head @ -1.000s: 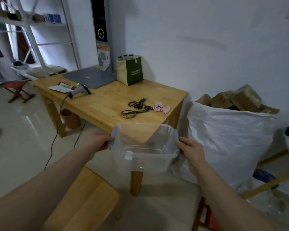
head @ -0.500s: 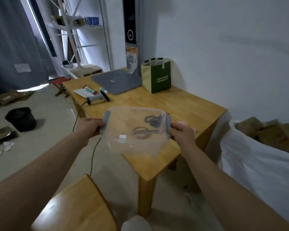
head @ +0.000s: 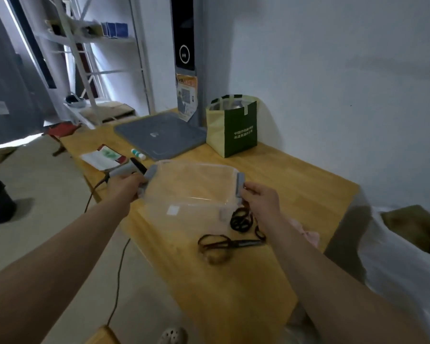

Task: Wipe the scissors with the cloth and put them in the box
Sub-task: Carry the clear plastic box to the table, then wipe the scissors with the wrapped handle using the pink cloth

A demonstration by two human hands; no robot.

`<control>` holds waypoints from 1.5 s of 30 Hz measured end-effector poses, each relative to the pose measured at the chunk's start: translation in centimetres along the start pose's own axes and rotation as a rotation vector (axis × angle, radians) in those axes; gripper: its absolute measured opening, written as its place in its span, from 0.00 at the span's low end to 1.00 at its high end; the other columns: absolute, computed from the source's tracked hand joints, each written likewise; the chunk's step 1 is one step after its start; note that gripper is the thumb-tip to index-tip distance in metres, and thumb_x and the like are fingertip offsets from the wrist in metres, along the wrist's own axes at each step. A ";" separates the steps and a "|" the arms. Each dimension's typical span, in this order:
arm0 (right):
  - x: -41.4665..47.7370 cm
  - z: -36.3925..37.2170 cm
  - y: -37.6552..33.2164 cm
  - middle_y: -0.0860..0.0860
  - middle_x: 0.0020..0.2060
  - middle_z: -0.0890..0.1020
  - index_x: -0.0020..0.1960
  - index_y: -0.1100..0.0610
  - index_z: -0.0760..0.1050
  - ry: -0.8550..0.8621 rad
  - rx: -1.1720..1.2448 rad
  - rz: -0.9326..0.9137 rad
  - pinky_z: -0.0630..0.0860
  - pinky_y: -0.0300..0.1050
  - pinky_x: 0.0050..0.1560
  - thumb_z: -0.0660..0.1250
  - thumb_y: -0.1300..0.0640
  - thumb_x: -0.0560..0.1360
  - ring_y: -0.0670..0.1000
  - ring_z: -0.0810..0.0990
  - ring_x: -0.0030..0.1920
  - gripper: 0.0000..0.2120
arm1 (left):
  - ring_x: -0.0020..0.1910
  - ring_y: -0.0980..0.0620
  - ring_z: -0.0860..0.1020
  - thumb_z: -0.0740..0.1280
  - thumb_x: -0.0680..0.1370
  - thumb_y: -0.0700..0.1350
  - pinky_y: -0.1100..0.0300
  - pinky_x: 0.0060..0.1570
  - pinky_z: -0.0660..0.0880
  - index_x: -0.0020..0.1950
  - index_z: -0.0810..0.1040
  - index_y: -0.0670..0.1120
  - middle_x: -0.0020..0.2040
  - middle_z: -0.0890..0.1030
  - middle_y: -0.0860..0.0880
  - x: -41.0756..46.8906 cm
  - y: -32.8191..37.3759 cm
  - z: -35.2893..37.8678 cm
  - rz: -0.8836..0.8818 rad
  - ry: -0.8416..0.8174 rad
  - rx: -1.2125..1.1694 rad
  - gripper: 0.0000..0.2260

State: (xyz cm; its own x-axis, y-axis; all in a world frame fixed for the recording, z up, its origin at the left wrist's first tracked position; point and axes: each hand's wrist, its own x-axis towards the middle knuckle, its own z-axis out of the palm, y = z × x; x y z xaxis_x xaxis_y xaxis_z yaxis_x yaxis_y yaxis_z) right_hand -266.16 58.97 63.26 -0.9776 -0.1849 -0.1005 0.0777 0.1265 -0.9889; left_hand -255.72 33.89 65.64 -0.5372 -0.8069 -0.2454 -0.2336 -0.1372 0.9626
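Clear box (head: 189, 184), grey handles – empty, large black scissors (head: 233, 243) closed beside it, smaller pair (head: 241, 219) nearby, pink cloth (head: 309, 235) – half hidden

Left arm: bare, stretched forward from the lower left. Left hand (head: 124, 188): fingers curled round the left end of the box (head: 191, 182). Right arm: bare, stretched forward from the lower right. Right hand (head: 261, 201): back upward, fingers gripping the box's right end.
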 end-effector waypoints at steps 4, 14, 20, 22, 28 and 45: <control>7.5 5.1 0.8 0.57 0.58 0.79 0.65 0.63 0.73 0.109 -0.003 0.064 0.78 0.51 0.58 0.68 0.64 0.75 0.54 0.79 0.55 0.20 | 0.42 0.45 0.74 0.67 0.76 0.37 0.51 0.50 0.73 0.39 0.76 0.42 0.38 0.74 0.43 10.6 0.2 3.2 -0.013 -0.055 0.067 0.06; 16.7 11.4 1.3 0.50 0.49 0.79 0.61 0.63 0.77 0.346 -0.027 0.210 0.75 0.43 0.55 0.65 0.67 0.76 0.49 0.78 0.52 0.14 | 0.52 0.43 0.74 0.67 0.77 0.37 0.53 0.56 0.72 0.67 0.74 0.39 0.62 0.76 0.41 23.7 0.4 8.9 -0.047 -0.316 0.276 0.17; 18.3 11.2 2.5 0.54 0.57 0.79 0.63 0.63 0.76 0.460 -0.091 0.244 0.74 0.50 0.61 0.64 0.66 0.77 0.51 0.77 0.54 0.14 | 0.47 0.46 0.73 0.66 0.78 0.39 0.57 0.44 0.68 0.52 0.80 0.38 0.41 0.77 0.49 25.1 -0.4 11.9 0.063 -0.436 0.360 0.07; 18.5 10.9 2.8 0.55 0.58 0.79 0.64 0.63 0.75 0.504 -0.131 0.259 0.73 0.51 0.63 0.63 0.66 0.78 0.53 0.76 0.58 0.15 | 0.49 0.44 0.74 0.66 0.78 0.41 0.57 0.43 0.68 0.52 0.81 0.39 0.45 0.77 0.49 25.2 -0.4 13.0 0.078 -0.462 0.371 0.07; 18.5 8.9 4.0 0.56 0.62 0.77 0.66 0.63 0.73 0.593 -0.173 0.337 0.71 0.52 0.65 0.62 0.63 0.79 0.57 0.74 0.63 0.16 | 0.41 0.48 0.69 0.61 0.73 0.33 0.59 0.42 0.64 0.36 0.74 0.45 0.35 0.73 0.47 23.7 -0.2 15.4 -0.042 -0.618 0.240 0.09; 14.7 1.3 11.9 0.54 0.60 0.79 0.63 0.60 0.75 0.782 -0.369 0.192 0.69 0.44 0.62 0.59 0.63 0.79 0.54 0.75 0.62 0.15 | 0.67 0.44 0.70 0.58 0.72 0.51 0.61 0.66 0.57 0.66 0.75 0.42 0.66 0.75 0.44 13.3 -6.0 23.7 1.170 -0.870 0.546 0.25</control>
State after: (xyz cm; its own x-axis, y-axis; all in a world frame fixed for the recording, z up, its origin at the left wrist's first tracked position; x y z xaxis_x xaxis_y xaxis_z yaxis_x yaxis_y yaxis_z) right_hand -279.38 56.52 49.92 -0.8187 0.5737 -0.0240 0.3183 0.4185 -0.8506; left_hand -280.68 37.60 53.89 -0.8664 0.2848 0.4102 0.4839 0.6819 0.5485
